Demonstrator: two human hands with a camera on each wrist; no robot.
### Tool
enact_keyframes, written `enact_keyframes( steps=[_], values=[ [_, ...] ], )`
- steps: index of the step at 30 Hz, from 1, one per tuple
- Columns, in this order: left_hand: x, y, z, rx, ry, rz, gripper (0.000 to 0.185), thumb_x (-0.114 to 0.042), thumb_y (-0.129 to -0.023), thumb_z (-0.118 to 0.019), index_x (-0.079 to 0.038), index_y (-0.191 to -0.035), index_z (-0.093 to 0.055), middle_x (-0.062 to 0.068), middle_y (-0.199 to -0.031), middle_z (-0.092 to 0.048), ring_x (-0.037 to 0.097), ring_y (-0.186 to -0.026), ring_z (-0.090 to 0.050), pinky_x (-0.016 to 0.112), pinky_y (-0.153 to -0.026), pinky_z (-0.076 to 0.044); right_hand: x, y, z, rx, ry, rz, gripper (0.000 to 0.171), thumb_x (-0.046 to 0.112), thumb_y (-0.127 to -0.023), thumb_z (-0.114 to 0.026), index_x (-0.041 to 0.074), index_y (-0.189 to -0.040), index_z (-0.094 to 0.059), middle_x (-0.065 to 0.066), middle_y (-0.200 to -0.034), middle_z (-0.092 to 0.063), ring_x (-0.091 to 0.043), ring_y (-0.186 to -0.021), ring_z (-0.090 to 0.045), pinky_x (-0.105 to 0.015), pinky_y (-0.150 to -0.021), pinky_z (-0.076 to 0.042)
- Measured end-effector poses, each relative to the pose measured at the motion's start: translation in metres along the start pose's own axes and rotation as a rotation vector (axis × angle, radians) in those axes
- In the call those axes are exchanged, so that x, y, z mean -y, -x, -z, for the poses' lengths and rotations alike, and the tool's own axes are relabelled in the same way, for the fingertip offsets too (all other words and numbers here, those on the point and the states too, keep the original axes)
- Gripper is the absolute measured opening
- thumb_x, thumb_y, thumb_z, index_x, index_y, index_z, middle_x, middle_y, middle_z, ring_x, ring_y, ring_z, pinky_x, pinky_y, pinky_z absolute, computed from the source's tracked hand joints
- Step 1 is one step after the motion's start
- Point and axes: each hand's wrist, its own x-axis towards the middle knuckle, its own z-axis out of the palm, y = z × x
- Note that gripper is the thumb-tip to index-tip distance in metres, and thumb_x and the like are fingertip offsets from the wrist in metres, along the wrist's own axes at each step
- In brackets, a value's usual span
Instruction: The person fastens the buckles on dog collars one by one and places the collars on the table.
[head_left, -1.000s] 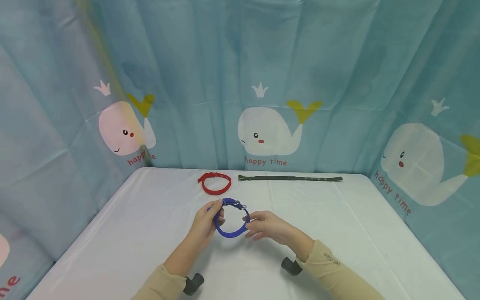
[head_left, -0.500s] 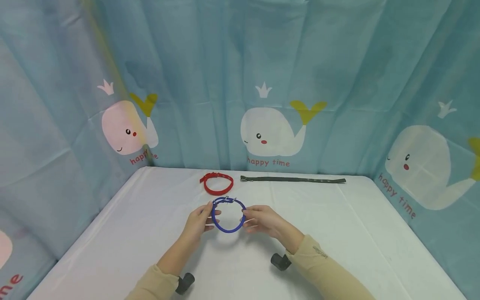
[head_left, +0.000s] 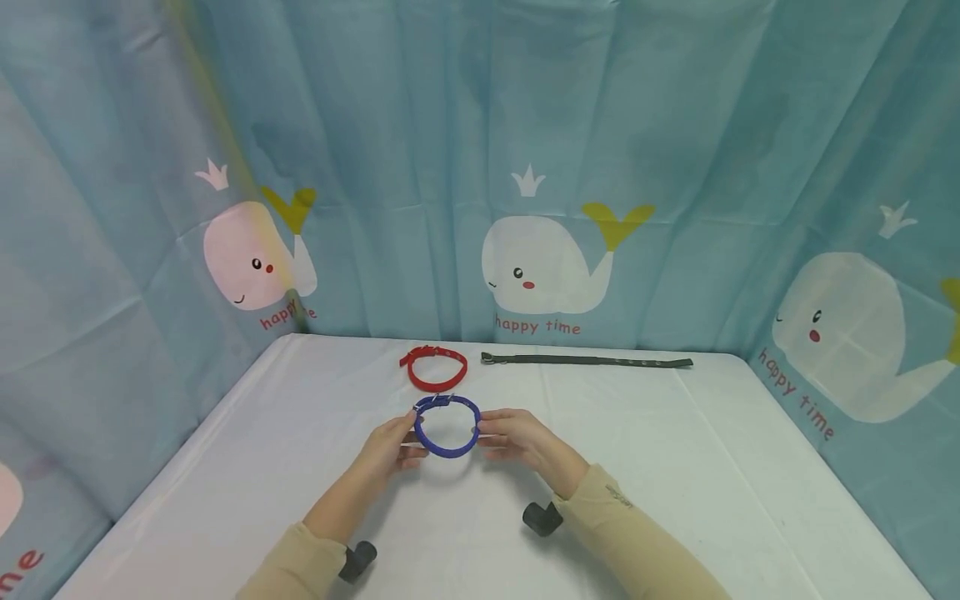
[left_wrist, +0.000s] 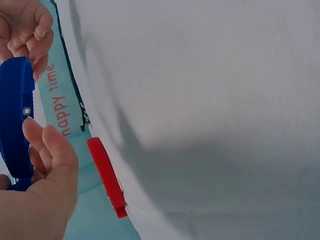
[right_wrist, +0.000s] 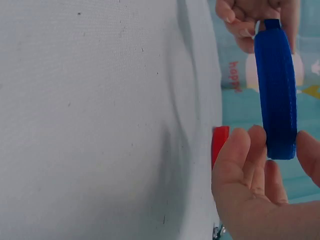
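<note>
Held up above the table is a blue collar (head_left: 450, 453), buckled into a round loop with its metal buckle at the upper left of the ring. My left hand (head_left: 390, 443) pinches its left side near the buckle, and my right hand (head_left: 519, 437) pinches its right side. From the right wrist, the blue collar's band (right_wrist: 276, 90) shows edge-up between thumb and fingers. A metal eyelet is visible on the band (left_wrist: 15, 120) in the left wrist view, where that hand's thumb is mostly out of sight.
Beyond the hands lies a red collar (head_left: 437, 387), looped on the white table (head_left: 660, 467). A dark green collar (head_left: 577, 360) is stretched straight along the far edge. Blue curtains (head_left: 405, 167) printed with whales stand behind and at both sides.
Both hands have shifted left and slightly away with the blue collar. The loop has turned, its buckle passing from the upper right to the upper left. The red and green collars lie still.
</note>
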Motion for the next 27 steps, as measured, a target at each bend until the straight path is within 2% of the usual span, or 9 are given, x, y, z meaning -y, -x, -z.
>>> enact_keyframes(
  steps=[5, 8, 13, 19, 27],
  values=[
    [0.002, -0.006, 0.005, 0.006, 0.022, 0.042, 0.048, -0.03, -0.105, -0.042, 0.007, -0.135, -0.046, 0.015, -0.1, -0.058, 0.014, -0.074, -0.064, 0.024, -0.067, -0.054, -0.003, -0.007, -0.007, -0.026, -0.022, -0.017, 0.036, 0.003, -0.092, -0.064, -0.006, -0.126, -0.058, -0.017, -0.108, -0.069, -0.03, -0.102, -0.066, -0.044, -0.085, -0.053],
    [0.004, -0.011, 0.009, 0.005, 0.04, 0.06, 0.047, -0.028, -0.105, -0.042, 0.008, -0.135, -0.045, 0.013, -0.096, -0.056, 0.013, -0.072, -0.064, 0.025, -0.067, -0.055, -0.005, -0.01, -0.011, -0.03, -0.041, -0.022, 0.034, 0.002, -0.091, -0.065, -0.006, -0.124, -0.06, -0.017, -0.108, -0.07, -0.029, -0.102, -0.066, -0.042, -0.083, -0.054],
    [0.008, -0.02, 0.016, 0.007, 0.04, 0.073, 0.048, -0.025, -0.105, -0.041, 0.011, -0.138, -0.041, 0.014, -0.097, -0.052, 0.014, -0.072, -0.064, 0.027, -0.069, -0.056, -0.006, -0.014, -0.018, -0.022, -0.068, -0.024, 0.028, 0.0, -0.09, -0.065, -0.006, -0.118, -0.063, -0.017, -0.103, -0.07, -0.027, -0.096, -0.067, -0.039, -0.081, -0.055],
    [0.009, -0.028, 0.022, 0.002, 0.026, 0.111, 0.052, -0.026, -0.106, -0.039, 0.011, -0.143, -0.033, 0.017, -0.103, -0.049, 0.015, -0.074, -0.063, 0.026, -0.068, -0.055, -0.01, -0.025, -0.028, -0.041, -0.112, -0.038, 0.034, -0.002, -0.091, -0.063, -0.008, -0.123, -0.06, -0.018, -0.108, -0.069, -0.025, -0.095, -0.066, -0.044, -0.089, -0.052],
    [0.01, -0.037, 0.026, -0.004, 0.025, 0.181, 0.053, -0.027, -0.106, -0.039, 0.009, -0.144, -0.031, 0.009, -0.096, -0.051, 0.014, -0.07, -0.063, 0.024, -0.064, -0.053, -0.009, -0.028, -0.033, -0.053, -0.155, -0.054, 0.034, -0.003, -0.09, -0.062, -0.008, -0.124, -0.059, -0.016, -0.104, -0.067, -0.029, -0.101, -0.064, -0.049, -0.093, -0.048]
  ],
)
